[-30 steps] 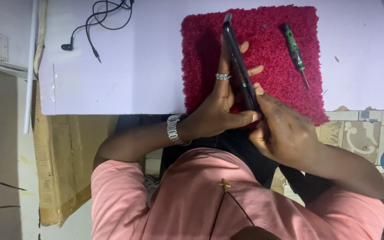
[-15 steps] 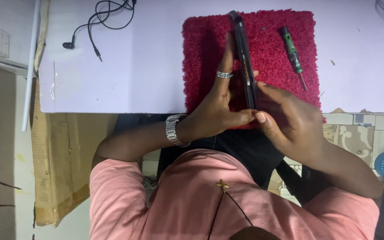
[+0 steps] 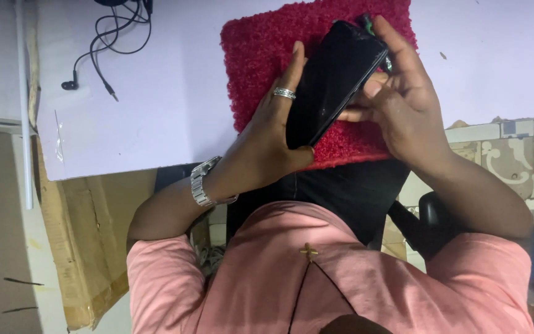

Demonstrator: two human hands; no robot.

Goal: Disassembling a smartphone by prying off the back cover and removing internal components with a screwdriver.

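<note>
Both hands grip a black smartphone (image 3: 335, 80) above the red mat (image 3: 261, 55): the left hand (image 3: 267, 139) closed around its side, the right hand (image 3: 403, 102) closed on its top.

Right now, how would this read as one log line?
left hand: holds black phone | right hand: grips phone's top end | under: red mat | white table

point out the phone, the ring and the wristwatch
phone (image 3: 332, 86), head view, middle of its dark screen
ring (image 3: 284, 93), head view, silver band on a left-hand finger
wristwatch (image 3: 200, 184), head view, metal strap on the left wrist
</note>
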